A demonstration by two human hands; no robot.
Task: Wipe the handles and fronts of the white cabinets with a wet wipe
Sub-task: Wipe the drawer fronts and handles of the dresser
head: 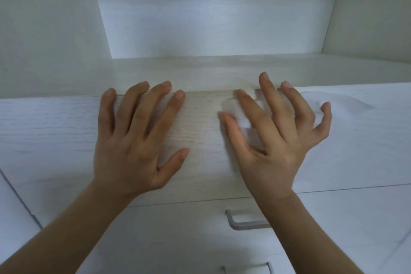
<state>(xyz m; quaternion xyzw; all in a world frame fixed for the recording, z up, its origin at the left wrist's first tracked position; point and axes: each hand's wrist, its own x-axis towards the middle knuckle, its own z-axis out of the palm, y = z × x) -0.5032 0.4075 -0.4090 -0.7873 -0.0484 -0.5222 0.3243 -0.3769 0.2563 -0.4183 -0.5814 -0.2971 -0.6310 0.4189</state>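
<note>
A white wood-grain drawer front (200, 131) fills the middle of the head view. My left hand (138, 138) lies flat on it with fingers spread, fingertips at its top edge, holding nothing. My right hand (275, 138) presses a folded white wet wipe (241, 115) against the same front near its top edge. The wipe shows between thumb and forefinger and partly hides a handle there. A metal handle (242, 221) sits on the drawer front below, partly behind my right wrist. Another handle (260, 268) shows at the bottom edge.
Above the drawer is an open white cabinet recess (211, 18) with a shelf ledge (200, 71) and side walls. A seam of another white panel (20, 202) runs down at the lower left. White fronts stretch to both sides.
</note>
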